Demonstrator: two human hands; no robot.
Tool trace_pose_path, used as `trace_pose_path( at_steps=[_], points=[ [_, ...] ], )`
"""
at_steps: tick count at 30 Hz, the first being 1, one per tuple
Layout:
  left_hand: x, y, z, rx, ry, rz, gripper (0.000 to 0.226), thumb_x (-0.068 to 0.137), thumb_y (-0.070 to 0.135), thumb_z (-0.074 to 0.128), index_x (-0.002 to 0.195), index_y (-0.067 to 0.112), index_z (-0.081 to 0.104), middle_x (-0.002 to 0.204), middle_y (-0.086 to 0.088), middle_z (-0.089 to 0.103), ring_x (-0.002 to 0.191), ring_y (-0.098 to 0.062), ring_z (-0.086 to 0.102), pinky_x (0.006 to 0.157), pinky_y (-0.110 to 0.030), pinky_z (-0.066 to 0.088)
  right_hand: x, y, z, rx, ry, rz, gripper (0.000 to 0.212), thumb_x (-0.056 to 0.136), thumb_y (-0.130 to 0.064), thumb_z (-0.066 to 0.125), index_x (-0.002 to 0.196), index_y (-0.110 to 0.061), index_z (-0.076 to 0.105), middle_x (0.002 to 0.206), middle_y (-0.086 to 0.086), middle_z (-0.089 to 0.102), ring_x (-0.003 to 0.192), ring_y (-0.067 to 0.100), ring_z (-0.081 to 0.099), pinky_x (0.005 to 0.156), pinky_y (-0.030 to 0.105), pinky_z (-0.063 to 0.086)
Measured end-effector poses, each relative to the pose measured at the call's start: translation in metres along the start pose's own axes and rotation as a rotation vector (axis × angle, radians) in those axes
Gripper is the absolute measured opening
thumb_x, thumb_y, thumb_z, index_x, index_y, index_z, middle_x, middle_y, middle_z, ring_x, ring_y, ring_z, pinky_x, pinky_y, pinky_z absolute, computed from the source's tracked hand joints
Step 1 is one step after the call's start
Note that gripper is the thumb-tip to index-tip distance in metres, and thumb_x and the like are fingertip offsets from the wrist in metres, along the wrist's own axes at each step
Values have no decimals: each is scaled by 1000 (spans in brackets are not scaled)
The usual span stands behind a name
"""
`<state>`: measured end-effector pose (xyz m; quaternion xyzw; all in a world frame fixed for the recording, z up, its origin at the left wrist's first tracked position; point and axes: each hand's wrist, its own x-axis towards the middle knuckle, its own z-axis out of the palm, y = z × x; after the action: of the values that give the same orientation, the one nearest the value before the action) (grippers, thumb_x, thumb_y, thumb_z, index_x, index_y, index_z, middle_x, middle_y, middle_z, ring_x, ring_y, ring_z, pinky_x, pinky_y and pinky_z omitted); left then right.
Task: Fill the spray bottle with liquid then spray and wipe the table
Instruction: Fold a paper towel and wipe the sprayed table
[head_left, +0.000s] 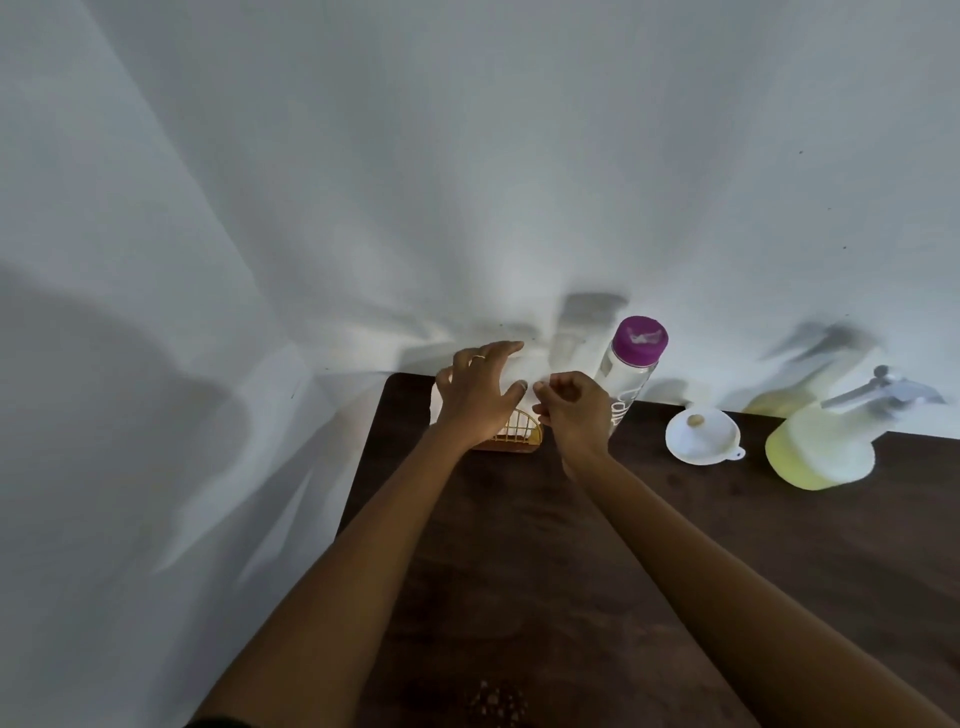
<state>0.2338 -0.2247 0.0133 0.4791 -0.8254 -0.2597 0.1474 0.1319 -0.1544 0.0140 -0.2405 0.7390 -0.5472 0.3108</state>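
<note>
We spread the left hand (480, 397) flat on the white tissues in the holder (511, 434), steadying it; the right hand (571, 410) pinches a sheet. The sprayer (821, 441) stands far right, beside the funnel (701, 436).

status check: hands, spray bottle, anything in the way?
Left hand open over white tissues in yellow wire holder; right hand pinching there, contents unclear. Yellow-tinted spray bottle untouched at right. White funnel and purple-capped clear bottle between.
</note>
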Motion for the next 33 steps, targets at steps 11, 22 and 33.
trace_pose_path(
  at_steps=[11, 22, 33],
  points=[
    [4, -12, -20, 15, 14, 78, 37, 78, 41, 73, 111, 35, 60, 130, 10, 57, 132, -18, 34, 104, -41, 16, -8, 6, -8, -60, -15, -88, 7, 86, -9, 67, 88, -10, 61, 78, 2, 67, 66, 15, 67, 75, 40, 59],
    [2, -12, -23, -23, 113, 81, 23, 88, 44, 61, 104, 31, 71, 125, 9, 64, 126, -17, 44, 103, -40, 20, -10, 3, -5, -83, -27, -95, 3, 93, -17, 59, 92, -15, 61, 83, 0, 66, 69, 11, 66, 81, 41, 57],
    [-9, -19, -23, 77, 314, 249, 23, 82, 38, 71, 102, 27, 75, 104, 6, 73, 108, -14, 59, 100, -37, 25, -8, 2, -6, -50, 28, -10, 5, 94, -14, 56, 90, -12, 59, 75, 0, 65, 63, 15, 67, 77, 44, 58]
  ],
)
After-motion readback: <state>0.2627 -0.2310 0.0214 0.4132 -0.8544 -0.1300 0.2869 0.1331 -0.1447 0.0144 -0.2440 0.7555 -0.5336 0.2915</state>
